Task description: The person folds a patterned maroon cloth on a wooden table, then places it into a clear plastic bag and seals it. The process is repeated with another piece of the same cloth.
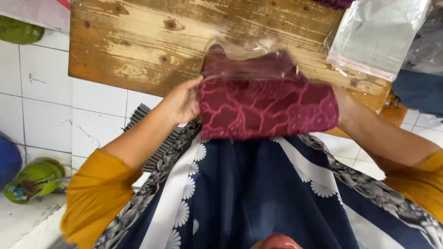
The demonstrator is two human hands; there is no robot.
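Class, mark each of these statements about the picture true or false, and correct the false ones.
1. Both hands hold a folded maroon cloth with a pink branching pattern. True: the left hand grips its left edge; the right hand is hidden behind its right end.
2. The cloth's upper part sits inside a clear plastic bag. True.
3. The worn wooden tabletop is painted bright blue. False: it is bare brown wood with pale patches.
4. A stack of clear plastic bags lies at the table's right end. True.
5. The person wears short green sleeves. False: the sleeves are mustard yellow.
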